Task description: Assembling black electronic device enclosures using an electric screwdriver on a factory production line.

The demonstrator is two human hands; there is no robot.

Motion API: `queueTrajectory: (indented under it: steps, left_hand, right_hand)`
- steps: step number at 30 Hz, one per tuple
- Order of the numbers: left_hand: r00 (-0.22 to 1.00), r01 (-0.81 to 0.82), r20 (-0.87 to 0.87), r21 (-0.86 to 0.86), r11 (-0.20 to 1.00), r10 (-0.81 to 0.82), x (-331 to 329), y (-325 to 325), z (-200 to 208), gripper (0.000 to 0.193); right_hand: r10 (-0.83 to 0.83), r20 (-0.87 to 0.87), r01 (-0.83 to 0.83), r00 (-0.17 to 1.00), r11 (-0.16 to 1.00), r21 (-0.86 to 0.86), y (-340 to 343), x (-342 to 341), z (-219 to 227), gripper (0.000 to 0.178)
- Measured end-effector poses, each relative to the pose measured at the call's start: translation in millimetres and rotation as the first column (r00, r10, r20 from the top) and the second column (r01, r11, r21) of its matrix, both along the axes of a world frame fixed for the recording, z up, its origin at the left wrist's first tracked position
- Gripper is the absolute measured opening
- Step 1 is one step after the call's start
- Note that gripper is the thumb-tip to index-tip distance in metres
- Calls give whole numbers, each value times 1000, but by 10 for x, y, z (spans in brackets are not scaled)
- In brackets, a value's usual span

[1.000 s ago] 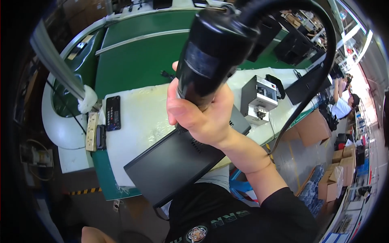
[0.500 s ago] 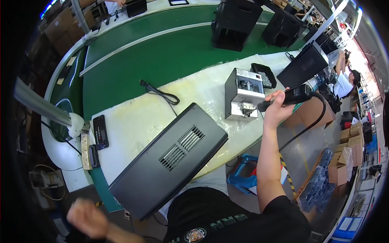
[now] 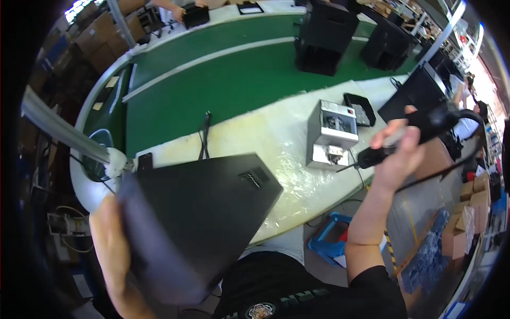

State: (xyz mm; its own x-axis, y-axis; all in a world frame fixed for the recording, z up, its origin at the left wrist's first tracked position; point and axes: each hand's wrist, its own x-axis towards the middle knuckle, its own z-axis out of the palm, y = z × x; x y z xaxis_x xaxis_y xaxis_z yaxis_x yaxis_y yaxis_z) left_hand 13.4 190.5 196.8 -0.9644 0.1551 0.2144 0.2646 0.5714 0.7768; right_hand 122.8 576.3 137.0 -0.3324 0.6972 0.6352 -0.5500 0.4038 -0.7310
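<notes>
right hand (image 3: 399, 154) clamped round driver (image 3: 436, 123); black box (image 3: 204, 204) just right of left hand (image 3: 110, 234), hold unclear; weak one-sided support could tip it.

We observe a brightly lit middle field, where the clear plastic sheet (image 3: 287, 178) throws back white glints, while the bright strip of background (image 3: 482, 74) at the far right washes out and the far left sinks into dim shade. We note smearing blur on the left hand (image 3: 110, 234) and the near end of the black box (image 3: 207, 196), the silver machine (image 3: 332, 133) being crisper. Toward the rim we find the green surface (image 3: 212, 85) bowed by the fisheye lens, with black corners.
</notes>
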Motion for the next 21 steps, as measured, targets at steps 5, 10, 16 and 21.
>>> queueTrajectory:
  steps: [5,10,16,21]
  left_hand:
    - [846,502,105,-489,713,-523,-306,613,452,53]
    - [795,535,46,-523,663,-605,-475,749,351,68]
    - [799,558,123,-518,648,-589,-507,724,362,68]
    - [788,555,94,-535,637,-609,-540,740,342,68]
  right_hand:
    - [291,-237,-299,927,954,2,-326,-138,829,53]
    - [441,-281,-422,852,897,130,-708,-534,1393,54]
    - [432,-220,-397,875,899,184,-1105,-1153,1671,42]
    - [469,-151,-432,870,873,224,-1094,-1397,1640,41]
